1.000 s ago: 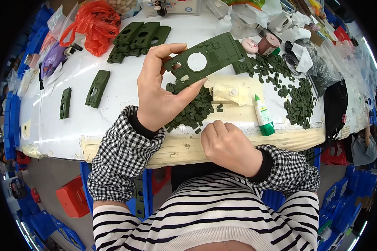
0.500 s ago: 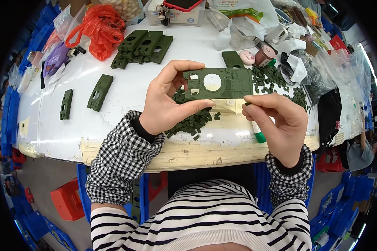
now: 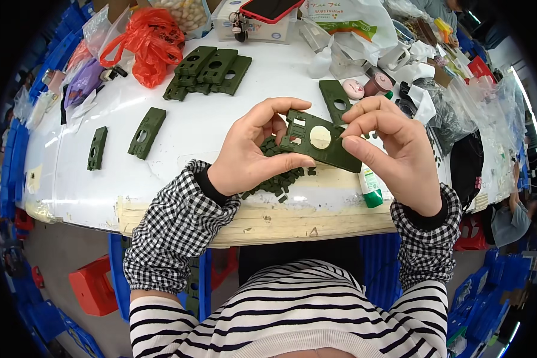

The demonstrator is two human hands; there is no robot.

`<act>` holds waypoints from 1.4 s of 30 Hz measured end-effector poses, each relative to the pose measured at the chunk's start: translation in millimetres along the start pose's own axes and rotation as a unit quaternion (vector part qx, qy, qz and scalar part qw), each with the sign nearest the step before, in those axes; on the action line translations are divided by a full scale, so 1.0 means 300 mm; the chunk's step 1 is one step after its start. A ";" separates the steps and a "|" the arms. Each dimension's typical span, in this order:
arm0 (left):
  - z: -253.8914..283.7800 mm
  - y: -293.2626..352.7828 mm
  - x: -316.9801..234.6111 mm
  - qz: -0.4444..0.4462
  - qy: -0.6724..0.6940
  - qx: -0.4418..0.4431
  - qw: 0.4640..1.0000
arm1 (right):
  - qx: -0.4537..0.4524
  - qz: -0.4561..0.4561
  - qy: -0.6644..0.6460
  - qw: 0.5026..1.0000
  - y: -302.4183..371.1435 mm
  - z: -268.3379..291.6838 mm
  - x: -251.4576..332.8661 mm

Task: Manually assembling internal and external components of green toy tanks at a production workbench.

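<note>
Between the thumb and fingers of my left hand is a dark green plastic model tank hull, tilted down to the right, with a large round hole. My right hand is pinched at the hull's upper face, right of the hole. Its fingertips hide most of a small dark green piece held there. Below the hull lies a pile of small dark green pieces, partly covered by my left hand. A white tube with a green cap lies under my right hand. Another green hull rests behind the fingers.
A group of green hulls lies farther back, and two single ones are at the left. Along the back are a red plastic bag, a phone on a clear box and a white bottle. Clutter fills the right side.
The hull has turned clockwise, its right end dropping toward me. My right hand has moved up from below its lower right corner to its upper face.
</note>
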State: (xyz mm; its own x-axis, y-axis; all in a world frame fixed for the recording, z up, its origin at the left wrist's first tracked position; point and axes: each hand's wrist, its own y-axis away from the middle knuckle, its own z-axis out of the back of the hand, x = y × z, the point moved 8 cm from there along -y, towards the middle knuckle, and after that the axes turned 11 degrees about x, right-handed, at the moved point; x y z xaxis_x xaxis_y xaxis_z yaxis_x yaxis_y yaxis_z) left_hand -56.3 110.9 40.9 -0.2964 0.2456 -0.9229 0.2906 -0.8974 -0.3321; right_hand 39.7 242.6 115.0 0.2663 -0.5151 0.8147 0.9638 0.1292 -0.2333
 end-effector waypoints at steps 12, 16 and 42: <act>-0.014 0.004 -0.016 -0.042 -0.003 -0.002 0.999 | 0.031 -0.015 0.040 0.999 -0.066 -0.074 -0.028; -0.014 0.004 -0.015 -0.040 -0.012 0.001 0.999 | 0.041 -0.003 0.071 0.997 -0.073 -0.093 -0.016; -0.022 0.001 -0.016 -0.045 -0.016 0.013 0.999 | 0.085 -0.017 0.090 0.992 -0.087 -0.111 -0.015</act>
State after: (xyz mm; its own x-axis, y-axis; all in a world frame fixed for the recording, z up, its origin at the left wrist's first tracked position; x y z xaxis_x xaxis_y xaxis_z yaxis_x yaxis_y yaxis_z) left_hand -48.9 111.8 43.8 -0.3493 0.3147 -0.8826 0.2373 -0.8815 -0.4083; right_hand 13.0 213.2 99.7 0.2414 -0.6623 0.7093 0.9648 0.2425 -0.1018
